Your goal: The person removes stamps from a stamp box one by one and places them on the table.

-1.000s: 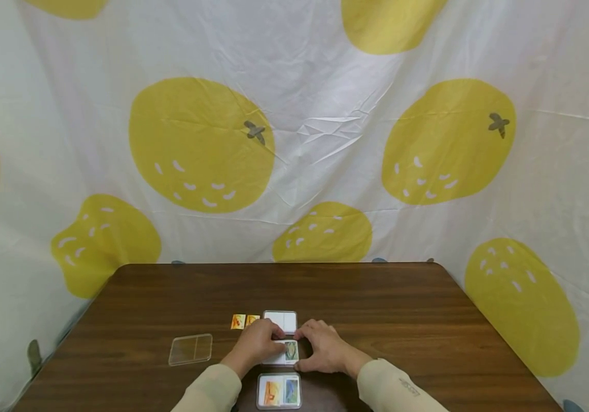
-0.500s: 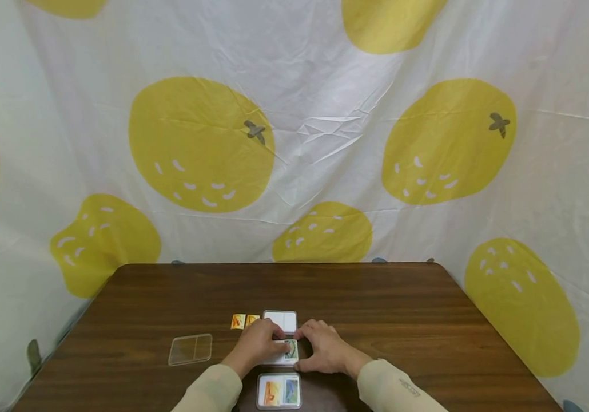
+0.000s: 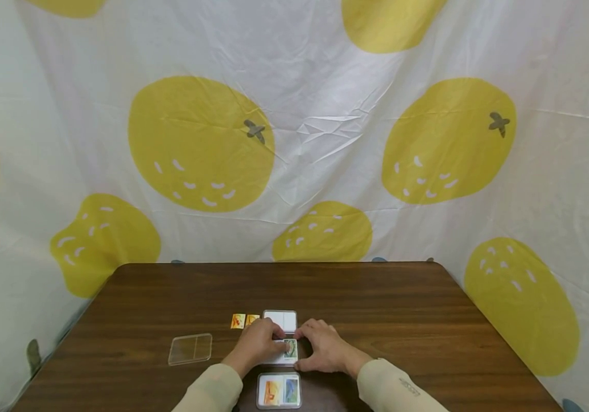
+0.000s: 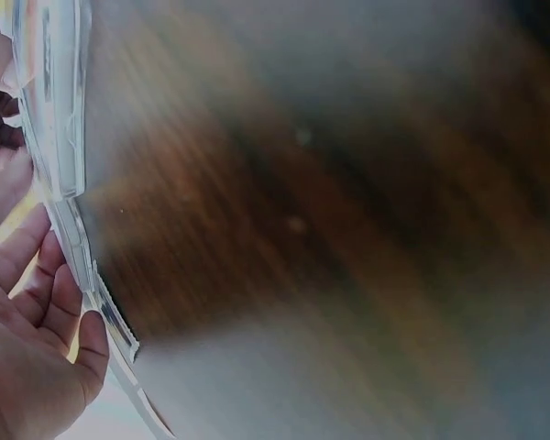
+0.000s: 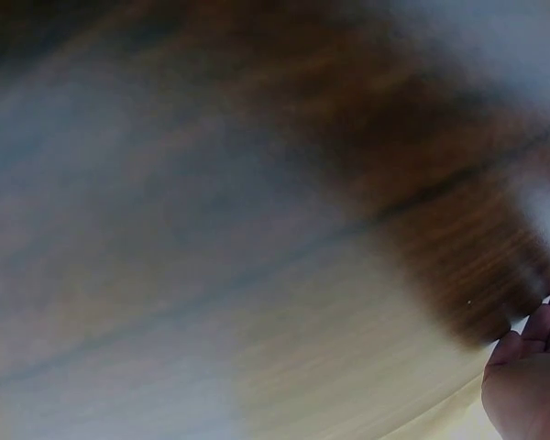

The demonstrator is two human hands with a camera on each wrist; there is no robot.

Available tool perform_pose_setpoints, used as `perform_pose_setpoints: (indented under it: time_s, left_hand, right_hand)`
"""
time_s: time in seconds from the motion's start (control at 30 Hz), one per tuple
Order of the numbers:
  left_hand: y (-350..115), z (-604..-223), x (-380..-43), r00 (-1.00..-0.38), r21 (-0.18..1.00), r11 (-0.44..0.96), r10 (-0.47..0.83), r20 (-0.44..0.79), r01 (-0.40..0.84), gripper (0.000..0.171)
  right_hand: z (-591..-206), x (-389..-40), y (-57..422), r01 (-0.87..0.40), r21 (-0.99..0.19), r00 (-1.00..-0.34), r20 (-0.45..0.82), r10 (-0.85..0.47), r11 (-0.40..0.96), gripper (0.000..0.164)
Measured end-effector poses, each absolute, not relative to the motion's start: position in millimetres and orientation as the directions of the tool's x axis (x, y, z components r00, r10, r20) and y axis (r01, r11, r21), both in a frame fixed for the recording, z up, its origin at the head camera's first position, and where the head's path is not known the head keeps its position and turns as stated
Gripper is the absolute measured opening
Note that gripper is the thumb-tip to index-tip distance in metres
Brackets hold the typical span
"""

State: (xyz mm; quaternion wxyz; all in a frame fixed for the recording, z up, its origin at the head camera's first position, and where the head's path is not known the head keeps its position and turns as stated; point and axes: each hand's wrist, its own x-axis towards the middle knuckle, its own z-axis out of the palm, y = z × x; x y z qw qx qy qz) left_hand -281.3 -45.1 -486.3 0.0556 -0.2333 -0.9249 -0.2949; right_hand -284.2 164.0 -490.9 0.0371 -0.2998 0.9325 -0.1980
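Observation:
A middle clear flat case [image 3: 274, 361] with a white insert lies on the table in the head view. Its right half bears a green stamp [image 3: 291, 349]. My left hand [image 3: 257, 345] is over the case's left part, thumb tip on the stamp and index finger near the far edge. Thumb and index finger of my right hand [image 3: 327, 349] grip the case's right side at its near and far corners. The left wrist view shows clear plastic cases [image 4: 60, 119] edge-on beside my curved fingers. Only my right fingers [image 5: 532, 339] show in the right wrist view.
Nearer me lies a case [image 3: 279, 404] with an orange stamp and a blue one. Beyond is a white-insert case [image 3: 280, 321], with two yellow-orange stamps [image 3: 238, 321] to its left. A clear lid [image 3: 190, 349] lies further left on the brown table [image 3: 397, 309].
The green stamp has shifted slightly and turned straighter under my left thumb. Both hands otherwise keep their places, and the other things have not moved.

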Motion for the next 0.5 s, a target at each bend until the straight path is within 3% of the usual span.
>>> perform_pose_setpoints:
  time_s: [0.5]
  left_hand:
    - [-45.4, -488.3, -284.2, -0.89, 0.534, 0.714, 0.4, 0.22, 0.453, 0.019]
  right_hand:
    - [-491.6, -284.6, 163.4, -0.539, -0.391, -0.82, 0.044, -0.57, 0.746, 0.05]
